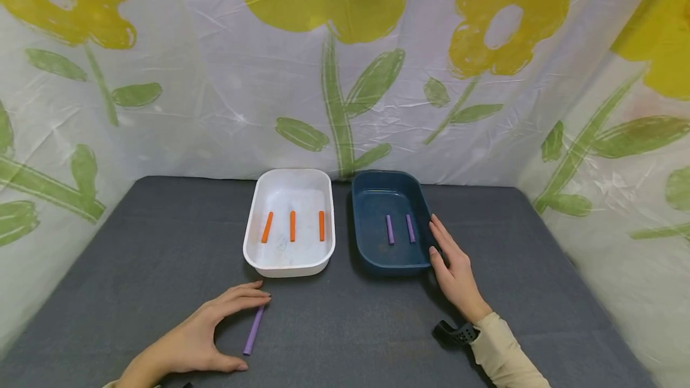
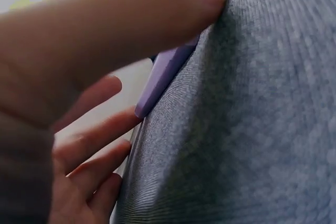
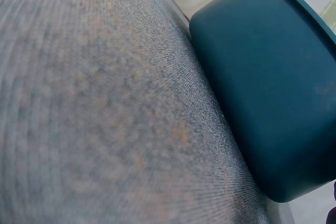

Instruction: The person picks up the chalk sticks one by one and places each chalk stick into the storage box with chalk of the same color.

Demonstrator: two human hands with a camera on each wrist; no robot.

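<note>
A slim purple stick (image 1: 254,331), much like a piece of chalk, lies on the dark cloth in front of the white tray. My left hand (image 1: 202,331) spreads around it, thumb on the near side and fingers at its far end, with a wide gap between. In the left wrist view the thumb passes in front of the purple stick (image 2: 167,74) and hides one end. Fairly straight fingers of my right hand (image 1: 455,268) touch the right side of the dark blue tray (image 1: 390,269). Two purple sticks (image 1: 390,230) lie inside that tray.
Left of the blue tray stands the white tray (image 1: 293,271), holding three orange sticks (image 1: 293,226). Both trays sit near the back edge of the cloth-covered table (image 1: 356,340). Behind hangs a white curtain (image 1: 215,106) with yellow flowers. A black band (image 1: 455,334) circles the right wrist.
</note>
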